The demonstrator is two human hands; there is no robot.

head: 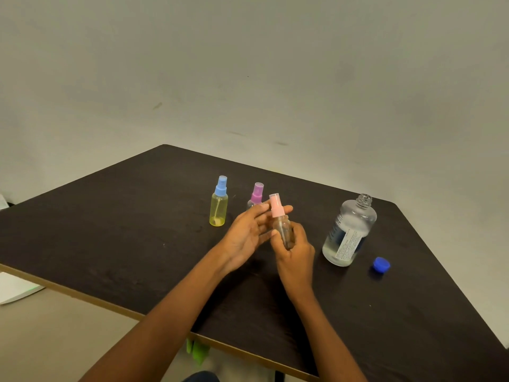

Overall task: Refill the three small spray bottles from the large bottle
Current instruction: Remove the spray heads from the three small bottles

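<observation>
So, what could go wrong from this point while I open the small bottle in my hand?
1. The large bottle stands uncapped close to the right hand; a bump could tip it and spill liquid.
2. The purple-topped bottle stands just behind the left hand, so a careless move may knock it over.
3. The blue cap lies loose on the table; it might get pushed off.

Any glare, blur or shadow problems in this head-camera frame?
Head view: light flat and even, shadows faint, no harsh glare on the dark table; frame slightly soft, so label print on the large bottle is unreadable.
</observation>
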